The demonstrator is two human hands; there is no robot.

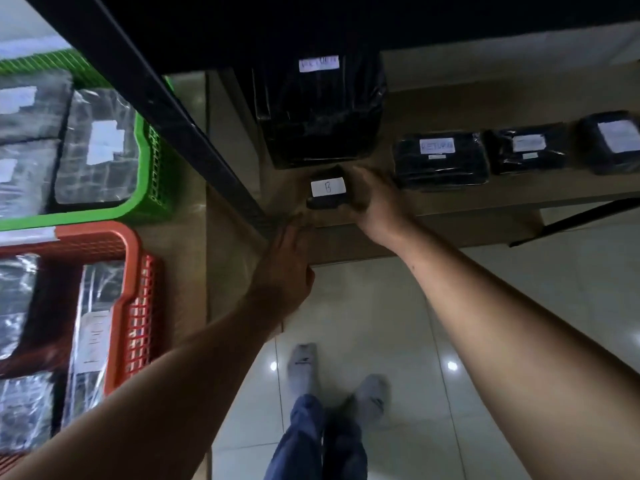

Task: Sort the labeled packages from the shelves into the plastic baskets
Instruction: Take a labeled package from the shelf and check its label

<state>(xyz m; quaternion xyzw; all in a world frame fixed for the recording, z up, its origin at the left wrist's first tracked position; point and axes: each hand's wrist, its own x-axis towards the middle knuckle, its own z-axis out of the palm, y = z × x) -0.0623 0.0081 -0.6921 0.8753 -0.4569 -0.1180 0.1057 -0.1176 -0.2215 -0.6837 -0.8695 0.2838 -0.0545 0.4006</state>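
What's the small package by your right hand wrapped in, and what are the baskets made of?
Small package: likely dark plastic wrap, though dimly lit; white paper label. Green basket and red basket: moulded plastic, judging by slotted walls and rounded rims.

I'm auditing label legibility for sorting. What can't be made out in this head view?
Head view:
Large black package: label blurred, unreadable.
Rightmost package and its neighbour: labels blurred, too small.
Green basket and red basket: cut off by left edge; their packages' labels washed out.
Right hand on the B package: fingertips hidden behind hand and package.
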